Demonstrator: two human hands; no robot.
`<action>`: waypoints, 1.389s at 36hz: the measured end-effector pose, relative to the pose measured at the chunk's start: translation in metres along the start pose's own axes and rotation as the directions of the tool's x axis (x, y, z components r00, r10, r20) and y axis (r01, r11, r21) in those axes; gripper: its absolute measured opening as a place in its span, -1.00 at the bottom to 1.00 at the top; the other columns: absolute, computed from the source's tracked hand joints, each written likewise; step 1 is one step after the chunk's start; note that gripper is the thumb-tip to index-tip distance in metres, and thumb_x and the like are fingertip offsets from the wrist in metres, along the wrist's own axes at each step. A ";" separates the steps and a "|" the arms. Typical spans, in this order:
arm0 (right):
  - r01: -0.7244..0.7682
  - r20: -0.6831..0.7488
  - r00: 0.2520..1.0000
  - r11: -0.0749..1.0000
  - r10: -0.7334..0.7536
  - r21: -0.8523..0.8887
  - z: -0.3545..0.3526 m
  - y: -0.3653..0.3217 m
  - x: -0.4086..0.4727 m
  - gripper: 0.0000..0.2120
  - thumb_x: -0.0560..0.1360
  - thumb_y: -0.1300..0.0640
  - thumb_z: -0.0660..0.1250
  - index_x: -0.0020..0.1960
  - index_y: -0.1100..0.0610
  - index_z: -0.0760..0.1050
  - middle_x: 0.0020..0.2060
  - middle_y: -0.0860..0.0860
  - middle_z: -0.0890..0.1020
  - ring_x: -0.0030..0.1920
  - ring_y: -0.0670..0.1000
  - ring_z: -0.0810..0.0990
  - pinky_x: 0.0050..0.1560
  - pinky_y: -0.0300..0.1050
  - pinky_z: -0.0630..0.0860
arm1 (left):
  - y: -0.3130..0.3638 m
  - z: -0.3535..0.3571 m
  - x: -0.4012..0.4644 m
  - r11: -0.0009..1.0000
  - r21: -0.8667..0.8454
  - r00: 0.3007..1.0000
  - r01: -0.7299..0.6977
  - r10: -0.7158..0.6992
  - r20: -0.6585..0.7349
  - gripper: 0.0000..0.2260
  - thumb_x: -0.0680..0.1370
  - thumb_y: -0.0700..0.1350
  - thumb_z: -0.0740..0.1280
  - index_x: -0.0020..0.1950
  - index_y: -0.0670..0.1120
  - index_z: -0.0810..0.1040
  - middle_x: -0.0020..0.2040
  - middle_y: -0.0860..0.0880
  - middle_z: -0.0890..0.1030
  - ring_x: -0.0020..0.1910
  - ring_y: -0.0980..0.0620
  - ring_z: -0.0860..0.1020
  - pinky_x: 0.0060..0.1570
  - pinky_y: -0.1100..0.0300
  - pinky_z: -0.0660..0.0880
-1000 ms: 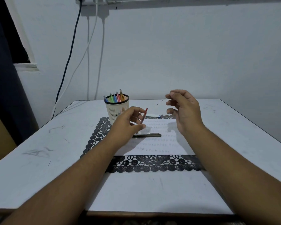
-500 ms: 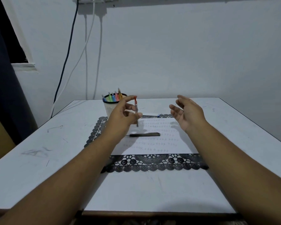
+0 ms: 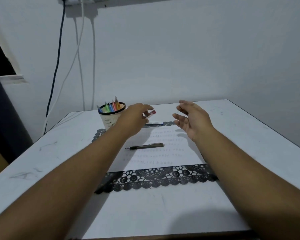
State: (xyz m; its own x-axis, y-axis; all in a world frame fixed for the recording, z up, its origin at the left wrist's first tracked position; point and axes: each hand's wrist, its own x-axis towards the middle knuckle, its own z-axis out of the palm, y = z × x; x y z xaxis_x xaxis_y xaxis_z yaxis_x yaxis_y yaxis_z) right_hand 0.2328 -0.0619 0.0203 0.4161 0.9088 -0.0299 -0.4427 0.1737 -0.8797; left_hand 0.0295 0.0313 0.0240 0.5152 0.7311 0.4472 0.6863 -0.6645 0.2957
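Basically, the red-tipped pen looks light, stiff, smooth plastic, prob. slippery; best held mid-barrel w/ thumb & fingertips. The left hand pinches it above the tabletop, near the far edge, just right of the pen cup. The right hand hovers nearby, fingers loosely spread. A black pen lies on the paper.

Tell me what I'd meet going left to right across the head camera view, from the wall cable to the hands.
Black cable on the wall → pen cup → left hand pinching a red pen → right hand.
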 end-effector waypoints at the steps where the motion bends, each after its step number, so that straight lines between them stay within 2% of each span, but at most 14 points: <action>1: 0.014 -0.004 1.000 1.000 -0.014 -0.018 -0.001 0.000 0.001 -0.93 0.63 0.20 0.41 0.07 0.11 0.66 -0.17 0.02 0.69 -0.29 0.06 0.71 -0.33 -0.11 0.63 | 0.000 0.004 0.007 0.997 0.077 0.999 -0.006 0.003 0.040 -0.61 0.58 -0.21 0.46 0.38 0.06 0.59 0.11 0.08 0.59 0.09 0.03 0.55 -0.02 0.12 0.45; 3: 0.044 -0.009 0.999 0.998 -0.045 -0.048 -0.002 0.001 0.002 -0.94 0.63 0.20 0.41 0.07 0.12 0.65 -0.16 0.04 0.68 -0.29 0.06 0.69 -0.32 -0.08 0.65 | -0.001 0.010 0.022 0.982 0.189 0.992 -0.017 -0.007 0.128 -0.67 0.59 -0.23 0.43 0.34 -0.02 0.64 0.16 -0.03 0.61 0.16 -0.06 0.54 0.05 0.08 0.48; 6: 0.090 -0.015 0.996 0.991 -0.091 -0.098 -0.005 0.002 0.006 -0.95 0.64 0.21 0.40 0.05 0.12 0.63 -0.14 0.06 0.66 -0.30 0.06 0.68 -0.26 -0.05 0.69 | -0.002 0.019 0.040 0.975 0.220 0.980 -0.008 -0.036 0.195 -0.70 0.57 -0.25 0.44 0.30 -0.09 0.68 0.18 -0.07 0.66 0.20 -0.09 0.55 0.17 0.08 0.51; 12: 0.122 -0.014 0.992 0.979 -0.126 -0.161 -0.008 0.004 0.011 -0.94 0.63 0.24 0.40 0.08 0.15 0.63 -0.11 0.08 0.66 -0.30 0.06 0.70 -0.26 -0.08 0.69 | -0.004 0.029 0.059 0.973 0.229 0.963 -0.004 -0.059 0.264 -0.70 0.54 -0.28 0.43 0.26 -0.09 0.69 0.16 -0.03 0.69 0.19 -0.05 0.58 0.04 0.23 0.44; 14: 0.124 -0.011 0.992 0.978 -0.128 -0.170 -0.008 0.005 0.012 -0.94 0.62 0.23 0.40 0.08 0.15 0.63 -0.11 0.09 0.66 -0.29 0.07 0.70 -0.24 -0.07 0.69 | -0.007 0.033 0.060 0.978 0.210 0.956 0.009 -0.070 0.283 -0.67 0.56 -0.29 0.40 0.31 -0.10 0.66 0.20 -0.03 0.68 0.20 -0.03 0.57 0.05 0.22 0.44; 17: 0.130 -0.010 0.991 0.978 -0.134 -0.163 -0.007 0.005 0.013 -0.95 0.63 0.23 0.38 0.07 0.17 0.61 -0.14 0.11 0.65 -0.29 0.08 0.71 -0.12 0.03 0.73 | -0.006 0.033 0.055 0.991 0.129 0.954 0.029 -0.066 0.291 -0.63 0.59 -0.25 0.43 0.39 -0.07 0.61 0.31 0.00 0.61 0.25 0.01 0.54 0.13 0.22 0.42; 19: 0.139 -0.004 0.990 0.977 -0.142 -0.162 -0.006 0.004 0.014 -0.95 0.65 0.24 0.36 0.07 0.19 0.59 -0.15 0.12 0.64 -0.31 0.07 0.71 -0.13 0.04 0.74 | -0.001 0.028 0.048 1.000 -0.008 0.977 0.027 -0.025 0.212 -0.70 0.61 -0.21 0.44 0.35 -0.03 0.64 0.28 0.04 0.60 0.23 0.07 0.54 0.15 0.21 0.45; 22: 0.151 0.008 0.988 0.972 -0.152 -0.178 -0.005 0.003 0.013 -0.95 0.66 0.25 0.34 0.08 0.20 0.57 -0.14 0.13 0.64 -0.33 0.06 0.70 -0.16 0.00 0.73 | 0.007 0.013 0.030 0.960 -0.277 0.996 0.036 -0.013 0.086 -0.81 0.63 -0.18 0.42 0.20 0.03 0.70 0.09 0.20 0.62 0.00 0.32 0.55 -0.12 0.38 0.48; 24: 0.150 0.022 0.989 0.970 -0.148 -0.192 -0.004 0.003 0.012 -0.96 0.65 0.26 0.33 0.09 0.21 0.55 -0.14 0.13 0.64 -0.33 0.06 0.70 -0.18 -0.02 0.72 | 0.010 0.001 0.013 0.948 -0.318 0.996 0.024 0.004 0.085 -0.86 0.62 -0.12 0.43 0.12 0.07 0.71 0.02 0.21 0.65 -0.06 0.35 0.56 -0.19 0.42 0.42; 30: 0.129 0.019 0.992 0.960 -0.128 -0.247 -0.001 0.007 0.007 -0.97 0.66 0.26 0.30 0.08 0.18 0.52 -0.12 0.13 0.64 -0.33 0.12 0.70 -0.23 -0.02 0.72 | 0.002 -0.022 -0.037 0.997 -0.030 0.948 -0.072 0.078 0.308 -0.89 0.59 0.08 0.44 0.09 0.14 0.68 -0.02 0.21 0.63 -0.07 0.27 0.57 -0.10 0.23 0.51; 33: 0.134 0.016 0.991 0.959 -0.134 -0.251 -0.001 0.010 0.005 -0.97 0.66 0.26 0.31 0.06 0.18 0.51 -0.13 0.13 0.64 -0.33 0.12 0.70 -0.26 -0.04 0.71 | -0.002 -0.021 -0.057 0.998 -0.050 0.953 -0.024 0.038 0.302 -0.95 0.56 0.10 0.47 0.00 0.23 0.63 -0.05 0.23 0.63 -0.08 0.30 0.57 -0.17 0.30 0.48; 35: 0.134 0.016 0.991 0.961 -0.135 -0.242 -0.001 0.012 0.004 -0.96 0.65 0.29 0.32 0.06 0.18 0.52 -0.13 0.14 0.65 -0.30 0.12 0.71 -0.28 -0.07 0.69 | -0.004 -0.016 -0.066 0.998 -0.066 0.957 -0.014 0.032 0.287 -0.88 0.57 0.02 0.49 0.00 0.24 0.62 -0.04 0.23 0.63 -0.07 0.27 0.57 -0.14 0.27 0.51; 41: 0.133 0.034 0.991 0.964 -0.128 -0.229 0.000 0.017 0.001 -0.93 0.63 0.32 0.34 0.07 0.19 0.52 -0.14 0.15 0.67 -0.28 0.13 0.74 -0.28 -0.09 0.67 | 0.004 -0.005 -0.074 0.998 0.015 0.967 -0.054 0.048 0.249 -0.87 0.58 0.00 0.48 0.12 0.13 0.66 0.00 0.18 0.59 -0.04 0.20 0.54 -0.06 0.21 0.53; 50: 0.148 0.049 0.989 0.950 -0.140 -0.273 0.003 0.018 -0.002 -0.92 0.64 0.30 0.30 0.10 0.17 0.49 -0.08 0.15 0.66 -0.29 0.12 0.74 -0.29 -0.05 0.68 | 0.002 0.000 -0.072 0.993 0.068 0.951 -0.099 0.075 0.299 -0.81 0.62 -0.13 0.42 0.21 0.04 0.70 0.07 0.12 0.64 0.03 0.12 0.55 0.10 0.10 0.54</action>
State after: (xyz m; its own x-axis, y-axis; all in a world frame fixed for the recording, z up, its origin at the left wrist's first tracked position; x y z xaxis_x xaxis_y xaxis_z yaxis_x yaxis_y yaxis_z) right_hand 0.2219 -0.0592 0.0055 0.4344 0.8931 0.1170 -0.1419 0.1962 -0.9702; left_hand -0.0063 -0.0230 -0.0075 0.6950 0.6921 0.1950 0.6649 -0.7218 0.1921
